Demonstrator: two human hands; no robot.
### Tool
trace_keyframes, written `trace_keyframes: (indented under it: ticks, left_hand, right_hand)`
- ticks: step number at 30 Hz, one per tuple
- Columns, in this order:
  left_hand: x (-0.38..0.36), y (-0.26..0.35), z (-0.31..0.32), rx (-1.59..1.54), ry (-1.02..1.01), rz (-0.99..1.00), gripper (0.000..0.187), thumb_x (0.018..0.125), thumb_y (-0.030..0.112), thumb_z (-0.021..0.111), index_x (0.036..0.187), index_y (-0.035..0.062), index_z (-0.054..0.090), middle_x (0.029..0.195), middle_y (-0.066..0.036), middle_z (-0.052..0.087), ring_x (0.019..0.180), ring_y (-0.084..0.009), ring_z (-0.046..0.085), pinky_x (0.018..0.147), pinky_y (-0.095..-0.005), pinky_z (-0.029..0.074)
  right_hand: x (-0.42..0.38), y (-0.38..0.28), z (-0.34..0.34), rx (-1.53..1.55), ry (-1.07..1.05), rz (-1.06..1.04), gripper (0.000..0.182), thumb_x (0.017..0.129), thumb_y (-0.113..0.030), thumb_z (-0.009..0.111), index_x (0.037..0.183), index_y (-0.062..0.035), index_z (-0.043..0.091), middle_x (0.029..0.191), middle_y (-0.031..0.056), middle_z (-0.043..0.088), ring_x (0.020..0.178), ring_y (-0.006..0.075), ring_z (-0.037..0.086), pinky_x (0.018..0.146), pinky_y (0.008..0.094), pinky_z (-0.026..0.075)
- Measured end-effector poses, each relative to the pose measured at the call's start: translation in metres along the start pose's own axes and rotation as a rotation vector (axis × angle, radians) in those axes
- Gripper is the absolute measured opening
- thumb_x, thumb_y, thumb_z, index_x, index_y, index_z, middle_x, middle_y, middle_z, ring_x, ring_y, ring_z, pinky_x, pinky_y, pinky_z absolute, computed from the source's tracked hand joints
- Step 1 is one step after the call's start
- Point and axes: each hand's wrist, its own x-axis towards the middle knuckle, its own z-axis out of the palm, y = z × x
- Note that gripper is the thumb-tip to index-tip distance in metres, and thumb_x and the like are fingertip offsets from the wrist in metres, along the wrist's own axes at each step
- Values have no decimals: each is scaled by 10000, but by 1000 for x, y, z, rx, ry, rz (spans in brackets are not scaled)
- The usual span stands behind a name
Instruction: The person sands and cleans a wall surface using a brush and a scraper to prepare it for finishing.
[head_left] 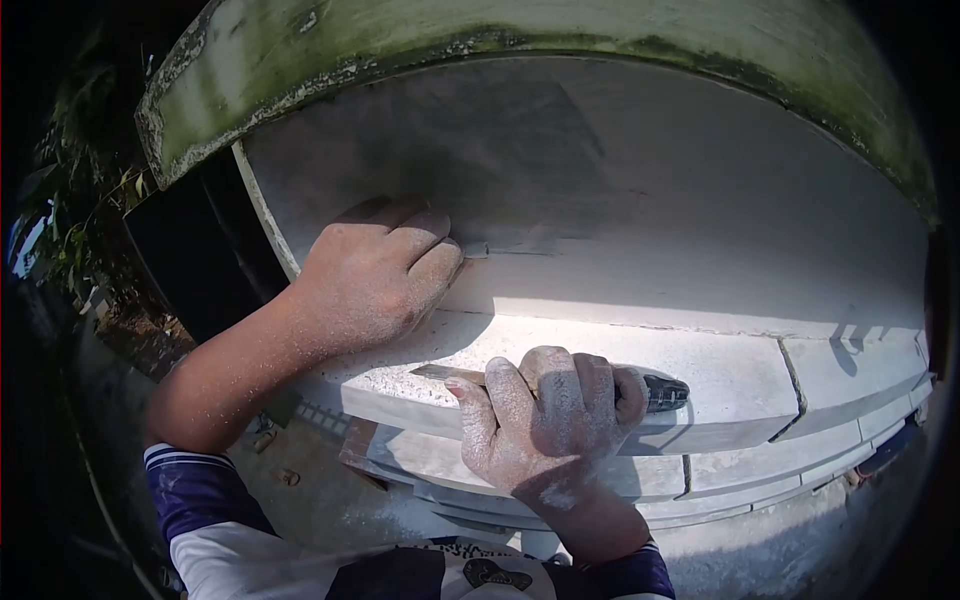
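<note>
My left hand, dusted with white powder, is closed in a fist against the grey wall face. A small pale edge shows just right of its fingers, but what they hold is mostly hidden. My right hand, also powdery, wraps around a utility knife over the pale ledge. The knife's narrow blade points left past the thumb, and its black handle end sticks out to the right of the fist. White crumbs and dust lie on the ledge below my left hand.
A mossy concrete overhang curves above the wall. Pale stepped courses with dark joints lie below the ledge. A dark opening and green plants are at the left. Dusty ground shows beneath.
</note>
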Motion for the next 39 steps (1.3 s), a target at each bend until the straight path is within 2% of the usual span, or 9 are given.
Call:
trace_keyframes:
  ticks: [6,12,15,18,21,30,34,35,39]
  left_hand:
    - [49,20,-3,-156,17,88,266,867,152,648,1087,3,663,852,-131,666,690,-293,718,526,-399,573]
    - [0,-3,1,12,136,-98,174,861,156,659,975,28,686,800,-97,664,646,-248,696,504,-354,548]
    - [-1,1,8,85,143,-86,336,686,93,832,983,28,689,811,-97,652,698,-245,672,525,-361,512]
    - [34,14,8,87,286,86,320,686,89,826,970,28,691,812,-97,650,702,-233,670,521,-350,510]
    - [43,18,5,37,192,163,309,716,184,693,985,31,703,972,-111,685,680,-192,677,506,-328,540]
    - [-49,-8,6,161,167,-118,286,716,59,862,932,51,675,825,-58,652,684,-218,655,553,-360,473]
    - [-52,-10,9,134,137,-164,248,734,74,857,898,61,671,833,-67,654,682,-216,643,564,-361,458]
    - [-43,-5,7,181,158,-118,192,781,141,809,895,62,677,833,-63,661,682,-205,649,576,-351,482]
    - [-29,6,5,138,128,-90,191,788,127,746,943,40,675,849,-78,669,737,-219,666,618,-362,512]
  right_hand:
    - [0,-3,1,-29,-14,2,264,789,-419,801,778,-170,713,832,11,545,816,233,540,844,478,331]
    - [1,1,-2,-29,-20,-17,260,812,-436,775,784,-191,690,852,-4,557,789,184,556,786,410,365]
    - [-1,1,-4,-5,-27,-9,254,816,-434,768,801,-189,704,865,0,557,795,184,553,797,411,369]
    - [-1,1,-2,-12,-33,-14,262,816,-443,764,801,-187,704,880,7,557,801,186,551,806,413,372]
    - [-3,0,-1,-42,-43,-16,279,812,-459,764,801,-187,701,886,10,551,808,188,552,813,419,374]
    - [0,3,-2,-17,-41,-28,289,815,-454,763,784,-173,699,833,7,554,785,206,536,821,447,338]
    - [-1,5,3,-56,-3,-63,274,834,-426,750,744,-171,705,783,4,568,768,213,539,827,461,333]
    - [-1,3,3,-47,-12,-42,271,841,-424,740,736,-176,707,777,0,568,766,211,541,832,459,336]
    - [1,0,5,-33,24,-41,238,816,-425,742,764,-197,697,778,-23,561,723,175,547,801,431,366]
